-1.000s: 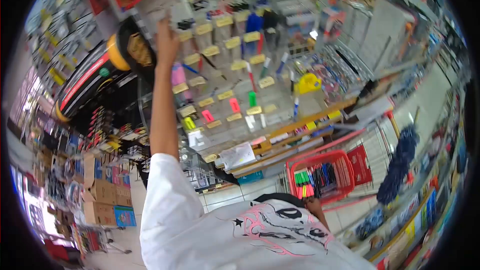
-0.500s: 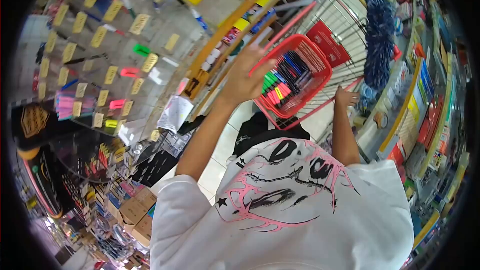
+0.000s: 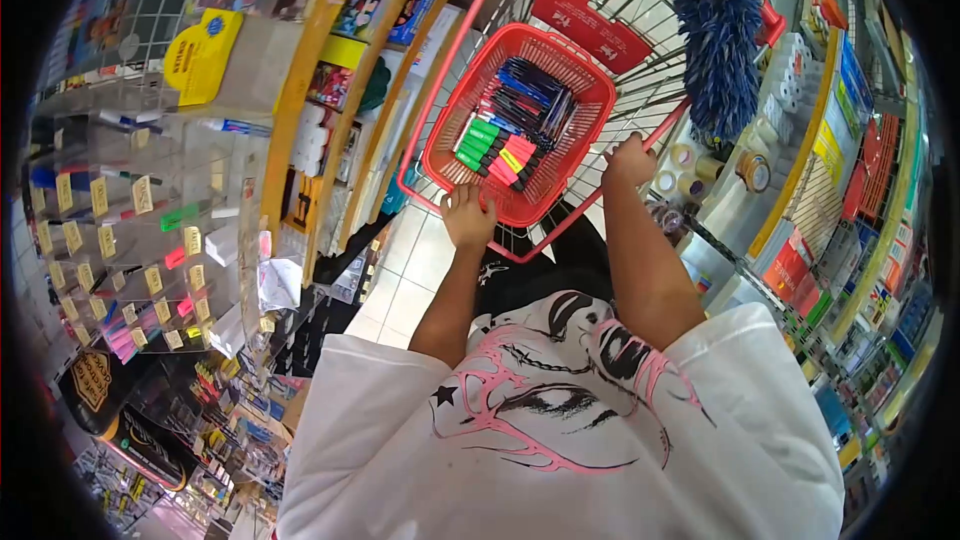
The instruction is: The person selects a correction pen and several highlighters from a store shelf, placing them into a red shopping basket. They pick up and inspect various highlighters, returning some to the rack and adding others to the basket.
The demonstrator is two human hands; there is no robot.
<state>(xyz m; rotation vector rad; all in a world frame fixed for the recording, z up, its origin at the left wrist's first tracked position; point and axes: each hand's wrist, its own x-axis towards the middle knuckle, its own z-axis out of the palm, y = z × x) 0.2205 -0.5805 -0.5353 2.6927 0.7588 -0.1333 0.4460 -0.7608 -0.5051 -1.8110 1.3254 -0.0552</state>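
A shopping cart (image 3: 408, 155) with red bars and a wire frame stands in front of me. My left hand (image 3: 467, 217) is closed over its near red bar, close to the red basket's corner. Farther right, my right hand (image 3: 630, 160) grips another stretch of red bar. In the cart sits a red plastic basket (image 3: 598, 100). Dark and blue pens (image 3: 535, 95) lie bundled inside it, beside green highlighters (image 3: 478, 143) and pink highlighters (image 3: 512, 158). A red sign (image 3: 590, 25) hangs on the cart's wire side.
A blue fluffy duster (image 3: 713, 40) stands at the cart's right. Shelves with tape rolls (image 3: 752, 172) and packaged goods line the right side. On the left, a clear pen display (image 3: 130, 240) carries price tags, next to a wooden-edged shelf (image 3: 315, 70). White floor tiles (image 3: 395, 285) show below the cart.
My left hand has come down from beside the basket onto the cart's near bar. My right hand has closed on the bar. The view has turned, and the cart appears farther left.
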